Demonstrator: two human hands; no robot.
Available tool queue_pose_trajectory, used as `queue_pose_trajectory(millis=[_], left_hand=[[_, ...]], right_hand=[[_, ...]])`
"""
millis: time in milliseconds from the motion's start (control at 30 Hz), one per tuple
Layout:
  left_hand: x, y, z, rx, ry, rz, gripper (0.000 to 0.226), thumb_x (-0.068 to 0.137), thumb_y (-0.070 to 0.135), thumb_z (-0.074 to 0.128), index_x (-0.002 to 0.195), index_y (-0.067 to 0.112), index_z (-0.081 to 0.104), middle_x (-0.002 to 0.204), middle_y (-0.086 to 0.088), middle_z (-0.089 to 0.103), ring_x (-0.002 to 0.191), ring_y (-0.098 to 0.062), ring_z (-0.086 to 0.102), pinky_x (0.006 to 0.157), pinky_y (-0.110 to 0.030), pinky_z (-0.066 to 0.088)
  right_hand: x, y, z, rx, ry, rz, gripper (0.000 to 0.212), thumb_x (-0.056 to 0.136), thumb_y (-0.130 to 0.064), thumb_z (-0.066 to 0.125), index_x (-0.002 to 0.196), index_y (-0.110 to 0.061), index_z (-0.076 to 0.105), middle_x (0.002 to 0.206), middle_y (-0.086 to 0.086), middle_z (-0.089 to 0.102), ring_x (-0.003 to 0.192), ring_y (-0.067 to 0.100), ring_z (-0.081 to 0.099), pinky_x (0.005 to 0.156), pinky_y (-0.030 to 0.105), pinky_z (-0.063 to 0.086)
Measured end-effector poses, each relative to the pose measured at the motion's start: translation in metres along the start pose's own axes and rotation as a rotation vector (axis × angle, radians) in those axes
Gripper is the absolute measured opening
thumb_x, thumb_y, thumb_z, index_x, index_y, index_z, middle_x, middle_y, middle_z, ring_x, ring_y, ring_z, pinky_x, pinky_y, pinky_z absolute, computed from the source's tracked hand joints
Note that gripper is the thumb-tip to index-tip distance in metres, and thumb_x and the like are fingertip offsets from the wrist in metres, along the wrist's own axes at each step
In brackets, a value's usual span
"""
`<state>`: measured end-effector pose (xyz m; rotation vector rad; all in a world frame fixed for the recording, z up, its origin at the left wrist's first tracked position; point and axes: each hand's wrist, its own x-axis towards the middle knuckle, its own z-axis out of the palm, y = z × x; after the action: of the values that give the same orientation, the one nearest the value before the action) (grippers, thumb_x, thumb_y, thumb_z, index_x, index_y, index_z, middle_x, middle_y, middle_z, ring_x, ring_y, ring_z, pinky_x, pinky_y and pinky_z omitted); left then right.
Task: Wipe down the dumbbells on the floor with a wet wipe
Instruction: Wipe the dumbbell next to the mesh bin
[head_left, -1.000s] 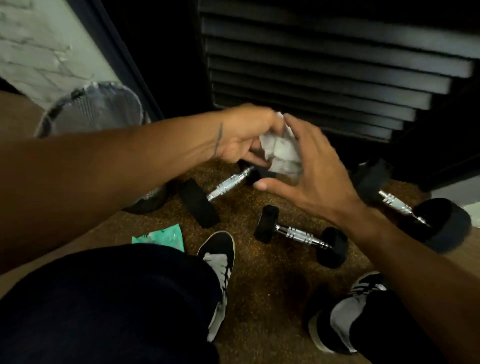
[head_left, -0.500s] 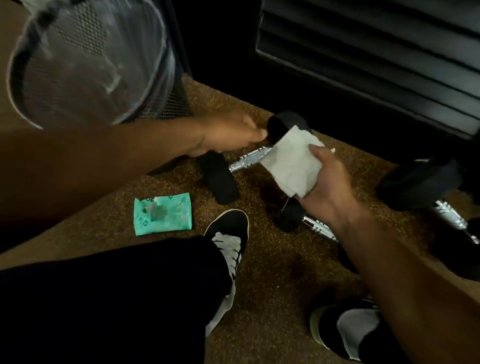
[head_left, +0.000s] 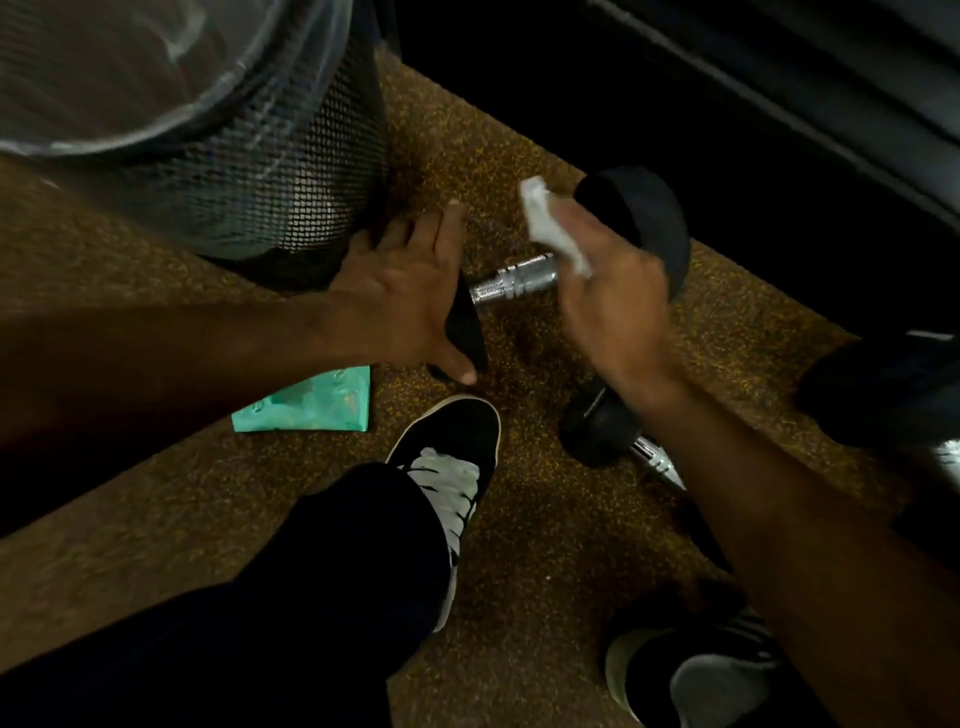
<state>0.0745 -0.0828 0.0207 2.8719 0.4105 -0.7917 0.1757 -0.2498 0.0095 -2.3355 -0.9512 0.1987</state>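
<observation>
Though spread wide a moment ago, now bunches the wet wipe (head_left: 546, 224) in the pinching right hand (head_left: 618, 306), just above the chrome bar of the dumbbell (head_left: 519, 281) on the floor between the hands. Has moved the left hand (head_left: 400, 291) — flat, fingers straight — onto the near black head to brace it. Probably means wiping starts now. Cannot read the teal packet (head_left: 311, 404) under the left wrist.

Three dumbbells (head_left: 514, 283) (head_left: 597, 426) (head_left: 883, 384), one wet wipe (head_left: 545, 223), one teal packet (head_left: 311, 402), one mesh bin (head_left: 291, 171), two shoes (head_left: 452, 457) (head_left: 701, 680), two hands (head_left: 395, 291) (head_left: 613, 301).
</observation>
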Motion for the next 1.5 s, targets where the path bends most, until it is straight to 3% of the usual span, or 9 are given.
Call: queue_pose_trajectory(millis=[133,267,433,567,733,900,1100,1367,1500], left_hand=[[0.008,-0.007,0.003,0.035,0.029,-0.010,0.158,0.046,0.085,0.074,0.156,0.010,-0.012,0.162,-0.007,0.021,0.145,-0.035,0.016,0.111,-0.061,0.023],[0.011,-0.013,0.000,-0.081,0.003,-0.013,0.155,0.047,0.077,0.080,0.157,0.014,-0.008,0.161,-0.005,0.021,0.144,-0.035,0.015,0.113,-0.061,0.019],[0.014,-0.015,-0.007,-0.152,-0.039,-0.016,0.153,0.048,0.070,0.085,0.157,0.014,-0.006,0.160,-0.007,0.022,0.146,-0.034,0.012,0.114,-0.059,0.017],[0.018,-0.017,-0.008,-0.149,-0.062,-0.018,0.153,0.048,0.070,0.084,0.158,0.015,-0.006,0.162,-0.006,0.018,0.148,-0.035,0.008,0.116,-0.061,0.013],[0.016,-0.019,-0.006,-0.163,-0.035,-0.016,0.153,0.046,0.073,0.084,0.158,0.015,-0.004,0.160,-0.006,0.021,0.145,-0.034,0.011,0.115,-0.058,0.015],[0.005,-0.004,0.006,-0.069,0.084,-0.045,0.162,0.042,0.078,0.081,0.157,0.010,-0.010,0.157,-0.008,0.025,0.138,-0.033,0.022,0.109,-0.059,0.026],[-0.012,0.017,0.025,0.028,0.206,-0.062,0.156,0.047,0.076,0.080,0.157,0.009,-0.009,0.159,-0.010,0.021,0.138,-0.034,0.027,0.104,-0.055,0.032],[-0.006,0.008,0.020,0.000,0.197,-0.068,0.158,0.043,0.080,0.078,0.157,0.011,-0.006,0.155,-0.008,0.027,0.134,-0.033,0.030,0.102,-0.054,0.033],[0.001,0.004,0.015,-0.006,0.153,-0.064,0.159,0.040,0.080,0.079,0.157,0.012,-0.005,0.154,-0.009,0.030,0.137,-0.035,0.028,0.104,-0.058,0.032]], right_hand=[[-0.016,0.013,0.049,-0.513,-0.416,-0.346,0.067,0.087,-0.026,0.032,0.152,-0.008,0.025,0.159,0.012,0.027,0.149,0.031,0.018,0.118,0.057,0.016],[-0.017,0.034,0.055,-0.691,-0.423,-0.543,0.065,0.092,-0.023,0.023,0.153,-0.003,0.016,0.161,0.017,0.019,0.149,0.034,0.014,0.119,0.054,0.015],[-0.008,0.030,0.048,-0.601,-0.313,-0.196,0.064,0.091,-0.012,0.040,0.150,0.003,0.021,0.157,0.024,0.024,0.147,0.037,0.019,0.120,0.049,0.016],[-0.018,0.020,0.059,-0.541,-0.430,-0.454,0.066,0.088,-0.010,0.039,0.150,0.002,0.021,0.157,0.020,0.026,0.147,0.032,0.023,0.120,0.046,0.021],[-0.001,0.018,0.030,-0.209,-0.355,-0.072,0.061,0.087,-0.001,0.047,0.147,-0.009,0.039,0.150,0.011,0.044,0.139,0.024,0.041,0.116,0.032,0.030],[0.047,0.005,0.005,0.030,-0.036,0.295,0.036,0.099,-0.019,0.044,0.131,-0.023,0.059,0.108,0.002,0.070,0.087,0.017,0.066,0.061,0.015,0.041],[0.023,0.006,0.039,-0.441,-0.671,-0.475,0.051,0.089,-0.024,0.030,0.125,-0.001,0.059,0.134,0.021,0.056,0.131,0.035,0.047,0.113,0.053,0.028],[0.024,0.042,0.010,-0.571,-0.462,-0.298,0.049,0.091,-0.005,0.047,0.137,0.008,0.044,0.125,0.027,0.058,0.117,0.040,0.054,0.109,0.050,0.036],[-0.003,0.017,0.034,-0.577,-0.451,-0.145,0.059,0.095,-0.007,0.039,0.149,0.009,0.021,0.154,0.029,0.026,0.144,0.043,0.023,0.120,0.049,0.016]])
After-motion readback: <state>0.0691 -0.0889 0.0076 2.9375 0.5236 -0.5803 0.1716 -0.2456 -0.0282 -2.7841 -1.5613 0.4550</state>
